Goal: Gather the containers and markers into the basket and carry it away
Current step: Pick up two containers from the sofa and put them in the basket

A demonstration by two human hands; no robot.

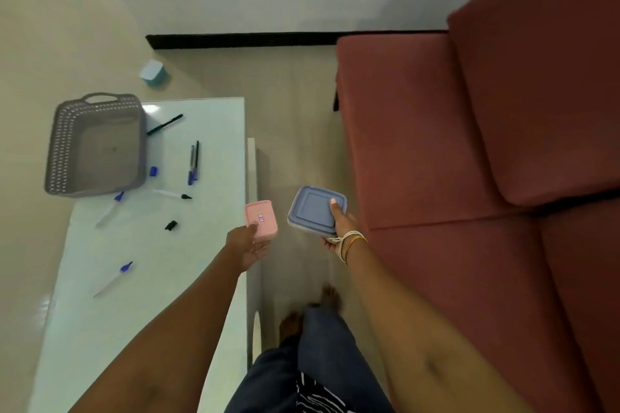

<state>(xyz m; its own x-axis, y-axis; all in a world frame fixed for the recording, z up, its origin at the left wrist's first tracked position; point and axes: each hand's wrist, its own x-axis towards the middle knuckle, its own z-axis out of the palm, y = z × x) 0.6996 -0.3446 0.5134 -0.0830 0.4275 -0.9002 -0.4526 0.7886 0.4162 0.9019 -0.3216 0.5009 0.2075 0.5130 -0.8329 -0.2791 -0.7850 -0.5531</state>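
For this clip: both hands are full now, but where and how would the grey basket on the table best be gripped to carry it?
Probably by the cut-out handle on the far rim of the grey basket, reached from above. Its perforated walls flare outward and give poor purchase. A matching near-side handle cannot be seen.

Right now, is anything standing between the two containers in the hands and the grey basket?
Nothing upright blocks the way. Only scattered markers lie flat on the white table between the pink container, the blue-lidded container and the grey perforated basket.
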